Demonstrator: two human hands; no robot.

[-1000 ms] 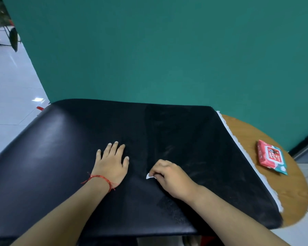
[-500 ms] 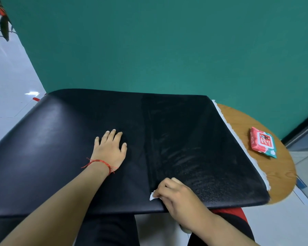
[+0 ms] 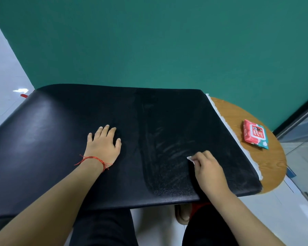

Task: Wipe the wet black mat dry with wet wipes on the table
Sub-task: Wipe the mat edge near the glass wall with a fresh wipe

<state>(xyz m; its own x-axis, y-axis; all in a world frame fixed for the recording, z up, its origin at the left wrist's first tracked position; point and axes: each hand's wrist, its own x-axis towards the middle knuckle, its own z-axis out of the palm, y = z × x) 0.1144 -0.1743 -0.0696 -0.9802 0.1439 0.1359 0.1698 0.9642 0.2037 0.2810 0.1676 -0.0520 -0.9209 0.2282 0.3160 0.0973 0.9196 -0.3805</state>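
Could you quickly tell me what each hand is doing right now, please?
The left hand is open, flat on the black mat.
The right hand is closed on a white wipe.

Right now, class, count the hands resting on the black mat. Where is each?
2. The left hand lies flat near the middle of the black mat; the right hand pinches a wet wipe against it, nearer the right edge. No others show.
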